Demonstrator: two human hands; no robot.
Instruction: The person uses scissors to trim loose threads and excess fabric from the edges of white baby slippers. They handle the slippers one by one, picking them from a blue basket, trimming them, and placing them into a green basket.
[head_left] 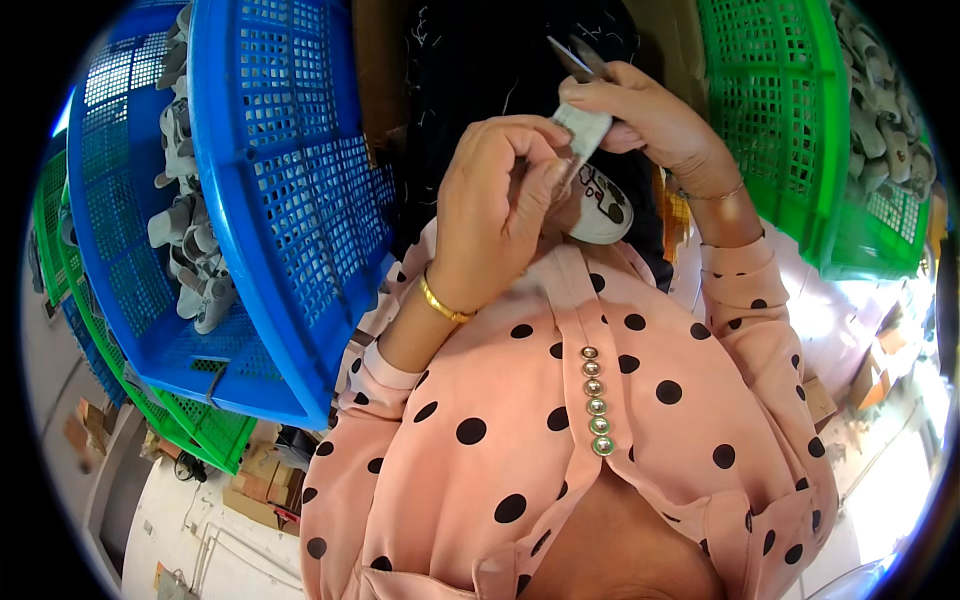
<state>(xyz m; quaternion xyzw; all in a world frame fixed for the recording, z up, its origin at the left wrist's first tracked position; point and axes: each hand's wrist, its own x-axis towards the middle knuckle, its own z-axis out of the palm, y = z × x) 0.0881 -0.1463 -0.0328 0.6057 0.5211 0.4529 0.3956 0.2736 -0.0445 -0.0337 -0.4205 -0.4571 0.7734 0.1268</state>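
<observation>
A small white shoe with a dark and red pattern on its toe is held up in front of my chest. My left hand is closed on it, thumb and fingers pinching its pale upper edge. Metal scissors lie in my right hand, blades pointing up and left past the fingers. The right thumb and fingers also rest beside the shoe's pale fabric end. Part of the shoe is hidden behind my left fingers.
Close on the left stands a blue plastic crate, with several pale shoes beyond its wall. A green crate on the right has more shoes beside its wall. Dark cloth with loose thread ends covers my lap. Cardboard boxes sit lower left.
</observation>
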